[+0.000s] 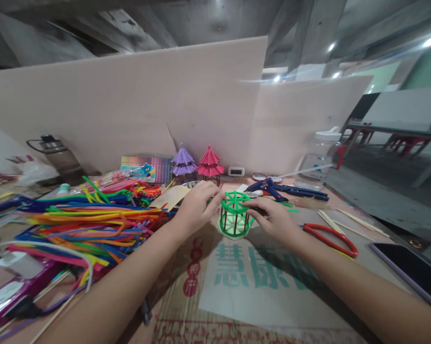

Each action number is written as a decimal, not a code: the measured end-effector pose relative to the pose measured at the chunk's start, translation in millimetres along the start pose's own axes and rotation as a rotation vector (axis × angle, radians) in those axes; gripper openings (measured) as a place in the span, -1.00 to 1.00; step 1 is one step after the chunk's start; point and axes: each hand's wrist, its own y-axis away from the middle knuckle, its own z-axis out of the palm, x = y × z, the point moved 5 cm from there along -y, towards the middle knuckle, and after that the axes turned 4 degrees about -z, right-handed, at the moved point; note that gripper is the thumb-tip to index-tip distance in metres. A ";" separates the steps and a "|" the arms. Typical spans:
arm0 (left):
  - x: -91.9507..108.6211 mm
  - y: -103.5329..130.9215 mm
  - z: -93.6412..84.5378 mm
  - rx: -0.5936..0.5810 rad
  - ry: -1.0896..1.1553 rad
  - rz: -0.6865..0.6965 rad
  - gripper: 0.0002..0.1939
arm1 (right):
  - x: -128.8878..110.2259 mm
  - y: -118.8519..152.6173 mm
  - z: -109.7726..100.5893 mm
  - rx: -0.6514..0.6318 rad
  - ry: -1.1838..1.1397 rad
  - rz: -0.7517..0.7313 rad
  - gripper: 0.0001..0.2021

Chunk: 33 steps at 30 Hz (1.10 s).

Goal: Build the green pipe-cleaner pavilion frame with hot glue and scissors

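Observation:
A small green frame (234, 224) stands upright on the cardboard, with a spoked green ring on top, dark posts and a green-rimmed round base. My left hand (200, 203) is at its upper left, thumb and fingers closed in at the edge of the top ring. From the right, my right hand (269, 215) pinches the other side of the same ring. Behind them stand a purple pagoda model (183, 162) and a red one (210, 162).
Colourful pipe cleaners (93, 224) cover the left side, near a purple power strip (18, 291). To the right are a blue glue gun (267, 188), red-handled pliers (332, 236), wooden sticks (362, 223), a phone (412, 270) and a clear bottle (317, 160).

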 end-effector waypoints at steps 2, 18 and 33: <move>-2.3 -3.0 -6.1 -0.039 -0.032 -0.027 -0.65 | 0.5 -0.2 -0.3 0.012 0.009 -0.009 -0.80; 8.0 2.4 -9.7 -0.408 -0.006 0.077 -0.82 | 0.4 -1.8 -3.6 0.033 0.031 -0.035 -0.82; 3.9 -0.3 -11.3 -0.391 -0.031 0.074 -0.75 | 0.8 -0.3 -1.8 0.014 0.021 -0.010 -0.82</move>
